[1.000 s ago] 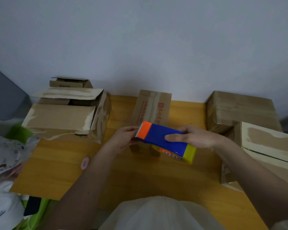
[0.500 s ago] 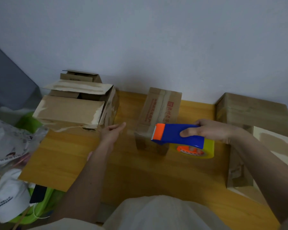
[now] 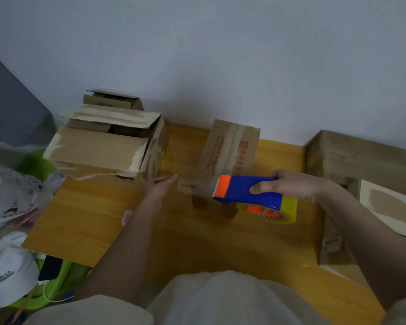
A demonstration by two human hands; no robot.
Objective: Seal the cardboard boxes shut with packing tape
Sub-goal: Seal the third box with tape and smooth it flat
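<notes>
Two hands above wooden table [image 3: 85, 221]. Right hand [image 3: 288, 185] grips blue tape dispenser [image 3: 247, 190], fingers curled round body, orange serrated end pointing left; yellow tape roll [image 3: 271, 211] below, orange core label unreadable. Left hand [image 3: 158, 187] flat, fingers straight, between open box [image 3: 103, 148] with raised flaps and small taped box [image 3: 230, 153]. Small box carries red Chinese characters, too blurred to read. Closed box [image 3: 359, 158] at far right. White cap [image 3: 10, 270] at lower left reads "HELLO"
</notes>
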